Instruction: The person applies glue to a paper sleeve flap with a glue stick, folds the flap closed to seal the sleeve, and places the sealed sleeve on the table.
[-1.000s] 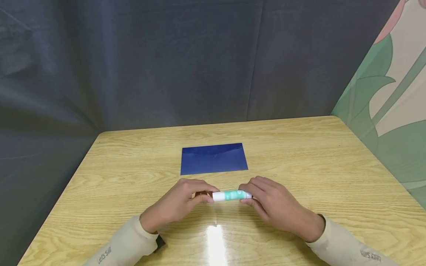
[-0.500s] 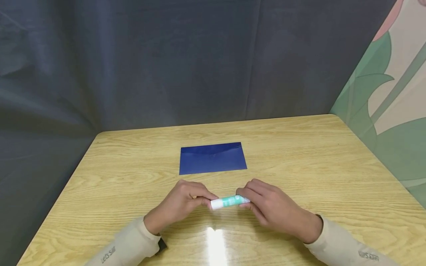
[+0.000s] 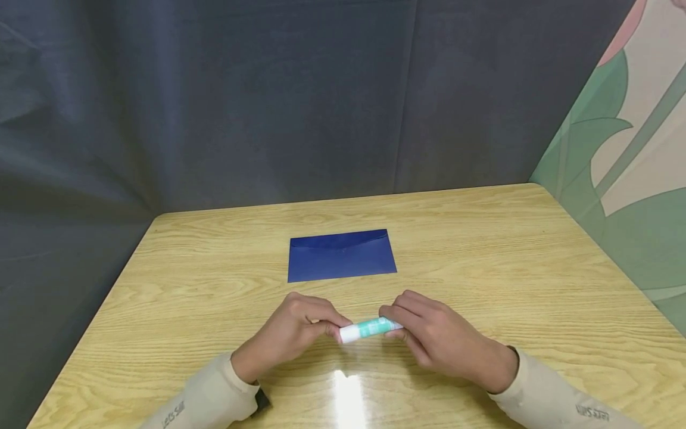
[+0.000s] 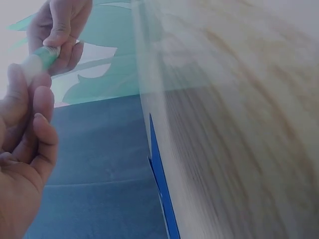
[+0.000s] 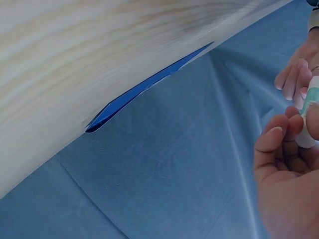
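A glue stick [image 3: 375,327] with a white cap and a green-and-white label is held just above the table, between both hands. My left hand [image 3: 292,328] pinches its white cap end between thumb and forefinger. Around the labelled end, the fingers of my right hand [image 3: 442,330] are curled, covering that tip. In the left wrist view the white cap [image 4: 32,67] sits between the left thumb and fingers. Beyond the hands, a dark blue envelope [image 3: 342,256] lies on the table, its flap edge toward the back.
The wooden table [image 3: 187,286] backs onto a dark cloth [image 3: 278,107]. A wall with a painted leaf pattern [image 3: 643,179] rises along the right side. A bright light reflection shows on the table near the front.
The glue stick has dipped slightly toward me at its cap end and now slants. The left fingers have shifted a little at the cap. The envelope stays put.
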`<state>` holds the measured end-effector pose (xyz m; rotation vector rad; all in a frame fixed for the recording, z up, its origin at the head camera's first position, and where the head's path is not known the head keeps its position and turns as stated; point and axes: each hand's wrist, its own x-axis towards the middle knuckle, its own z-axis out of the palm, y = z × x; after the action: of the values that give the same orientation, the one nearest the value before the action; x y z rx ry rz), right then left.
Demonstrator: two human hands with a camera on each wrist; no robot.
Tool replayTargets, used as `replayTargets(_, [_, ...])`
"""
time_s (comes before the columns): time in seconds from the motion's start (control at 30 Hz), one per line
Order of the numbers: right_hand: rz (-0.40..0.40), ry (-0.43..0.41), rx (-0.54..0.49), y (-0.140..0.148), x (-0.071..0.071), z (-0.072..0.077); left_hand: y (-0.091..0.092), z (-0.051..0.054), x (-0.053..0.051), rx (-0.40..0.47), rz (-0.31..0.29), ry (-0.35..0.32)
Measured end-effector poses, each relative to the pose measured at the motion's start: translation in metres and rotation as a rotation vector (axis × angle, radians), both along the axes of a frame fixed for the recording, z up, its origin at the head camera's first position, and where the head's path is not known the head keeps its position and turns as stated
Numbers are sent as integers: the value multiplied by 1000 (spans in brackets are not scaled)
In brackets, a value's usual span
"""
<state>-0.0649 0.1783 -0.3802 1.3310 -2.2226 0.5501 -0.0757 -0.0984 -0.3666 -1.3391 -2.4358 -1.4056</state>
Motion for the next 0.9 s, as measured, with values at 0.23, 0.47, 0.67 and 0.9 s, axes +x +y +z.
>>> replayTargets(0.23, [7,-2,9,1,1,0,1,4,2,-37,3,-53])
replayTargets(0.47, [15,7,22,-2,2,0,0,4,1,-38,-21,-71])
replayTargets(0.67, [19,25,22,-2,1,0,1,1,-1,-54,-47,-39])
replayTargets(0.9, [-69,25,30,-2,-1,2,2,1,-1,-140,94,-124])
